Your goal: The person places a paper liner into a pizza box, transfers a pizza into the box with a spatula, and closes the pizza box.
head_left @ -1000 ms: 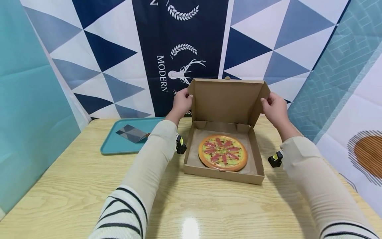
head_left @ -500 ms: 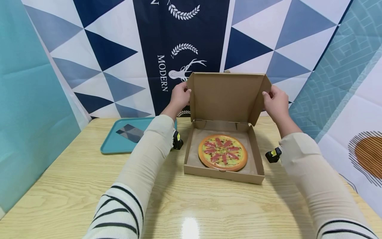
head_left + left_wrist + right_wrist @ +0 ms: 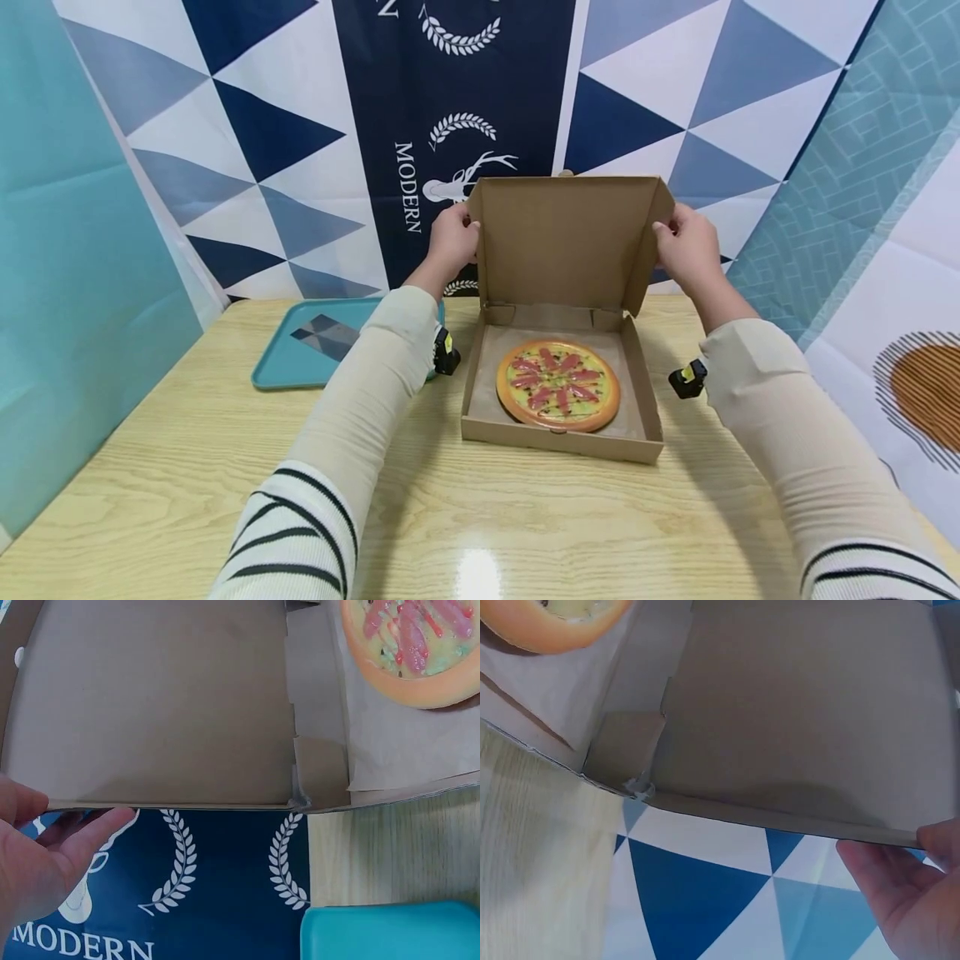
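A brown cardboard pizza box [image 3: 562,446] stands on the table with its lid [image 3: 566,242] raised upright at the back. On brown paper inside the base lies a round pizza [image 3: 558,385] with reddish strips on top. My left hand [image 3: 452,239] pinches the left side flap of the lid between thumb and fingers, as the left wrist view confirms at the lid edge [image 3: 172,804]. On the opposite side, my right hand [image 3: 688,248] pinches the right flap. In the right wrist view, thumb and fingers meet across that flap [image 3: 817,829].
Left of the box a teal tray [image 3: 281,354] holds a flat metal server blade [image 3: 326,335], its rear part hidden behind my left sleeve. A patterned cloth backdrop [image 3: 285,167] hangs right behind the table [image 3: 525,533].
Both hands have lifted the lid a little higher and further back, so it stands more upright. My left forearm shifted slightly left and covers the server's handle. The pizza and box base stayed put.
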Motion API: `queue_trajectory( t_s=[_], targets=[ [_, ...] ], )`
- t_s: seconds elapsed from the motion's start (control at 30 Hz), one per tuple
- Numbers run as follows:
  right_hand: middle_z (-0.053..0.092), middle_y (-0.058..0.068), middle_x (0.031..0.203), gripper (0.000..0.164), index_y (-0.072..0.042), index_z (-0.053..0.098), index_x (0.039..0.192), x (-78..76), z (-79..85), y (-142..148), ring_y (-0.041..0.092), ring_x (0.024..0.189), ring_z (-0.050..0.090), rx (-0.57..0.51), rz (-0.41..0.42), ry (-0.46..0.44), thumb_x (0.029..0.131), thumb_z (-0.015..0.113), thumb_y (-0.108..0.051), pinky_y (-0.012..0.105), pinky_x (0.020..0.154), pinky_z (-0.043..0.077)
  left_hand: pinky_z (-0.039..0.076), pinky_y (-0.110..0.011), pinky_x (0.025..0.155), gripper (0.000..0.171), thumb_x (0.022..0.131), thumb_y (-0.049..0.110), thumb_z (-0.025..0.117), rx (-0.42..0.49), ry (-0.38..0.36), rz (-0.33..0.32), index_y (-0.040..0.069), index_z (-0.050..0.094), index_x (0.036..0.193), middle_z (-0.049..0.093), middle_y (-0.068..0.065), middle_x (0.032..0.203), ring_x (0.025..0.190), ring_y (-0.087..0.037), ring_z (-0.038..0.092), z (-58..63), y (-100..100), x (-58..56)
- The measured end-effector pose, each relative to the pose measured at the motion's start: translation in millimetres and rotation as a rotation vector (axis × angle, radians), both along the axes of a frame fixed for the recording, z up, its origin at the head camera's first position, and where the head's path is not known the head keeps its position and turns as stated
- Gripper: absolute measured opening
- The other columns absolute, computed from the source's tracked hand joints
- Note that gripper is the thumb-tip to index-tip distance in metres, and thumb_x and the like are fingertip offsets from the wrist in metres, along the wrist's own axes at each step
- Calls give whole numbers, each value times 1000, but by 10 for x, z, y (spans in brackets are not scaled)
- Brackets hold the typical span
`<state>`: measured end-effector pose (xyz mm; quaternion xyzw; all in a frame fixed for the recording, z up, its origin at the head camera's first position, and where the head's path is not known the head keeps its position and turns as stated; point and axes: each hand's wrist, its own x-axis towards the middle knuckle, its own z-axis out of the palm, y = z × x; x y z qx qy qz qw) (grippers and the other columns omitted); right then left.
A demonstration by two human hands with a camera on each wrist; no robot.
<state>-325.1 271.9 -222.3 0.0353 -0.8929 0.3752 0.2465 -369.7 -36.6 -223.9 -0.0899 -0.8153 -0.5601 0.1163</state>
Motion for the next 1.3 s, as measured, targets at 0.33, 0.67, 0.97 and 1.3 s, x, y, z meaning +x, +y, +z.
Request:
queue_trajectory(
  t_s=[0.33,0.67,0.97,1.3],
  targets=[
    [55,22,102,31,-1,56,127,104,-60,-5,33,88,60,-51,61,7,103,45,-17,21,57,55,46,-28,70,21,96,6,54,-87,123,109,4,61,115,58,-7,95,88,-20,54,-84,65,105],
    [59,26,104,31,-1,58,127,259,-134,15,35,91,60,-26,112,26,102,46,-15,22,61,57,52,-33,75,33,94,9,51,81,67,39,7,55,127,59,-8,108,94,-22,56,-192,49,234],
    [56,25,113,39,-6,49,138,372,-217,19,34,98,59,-79,162,-16,100,49,-9,23,67,57,50,-55,90,41,104,27,33,355,-88,-154,20,50,141,51,-8,129,115,-29,51,-218,-67,296],
    [50,24,126,50,-7,35,147,357,-308,-2,36,110,55,-163,218,-58,99,50,-9,26,75,57,47,-61,92,49,101,49,45,484,-128,-209,14,52,135,49,-10,129,119,-36,51,-239,-87,304]
  ],
)
